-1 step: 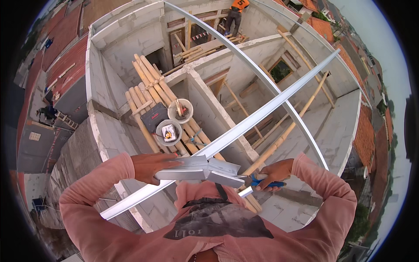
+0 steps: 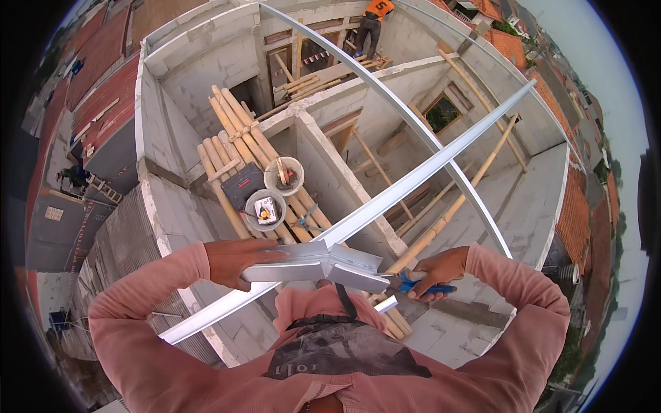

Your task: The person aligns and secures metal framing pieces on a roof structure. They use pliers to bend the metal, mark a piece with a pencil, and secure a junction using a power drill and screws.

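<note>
A short silvery metal channel (image 2: 286, 272), bent at a notch in its middle, is held across in front of my chest. My left hand (image 2: 237, 264) is closed round its left end. In my right hand (image 2: 438, 274) are blue-handled pliers (image 2: 413, 282), with their head against the channel's right end; the jaws are too small to make out fully. Behind the bent channel a long metal beam (image 2: 413, 181) runs from lower left to upper right. It crosses a second long metal beam (image 2: 365, 72).
Below lie a bamboo platform (image 2: 234, 131), two buckets (image 2: 284, 175) (image 2: 265, 210) and a dark tool case (image 2: 244, 184). Block walls (image 2: 344, 172) divide deep open rooms. A bamboo pole (image 2: 454, 206) leans at right. A person in orange (image 2: 375, 20) stands at the far wall; another person (image 2: 74, 177) is at left.
My right hand and the pliers have shifted slightly to the right, and the channel's right part has moved with them. The gap at the notch looks narrower. My left hand is nearly still.
</note>
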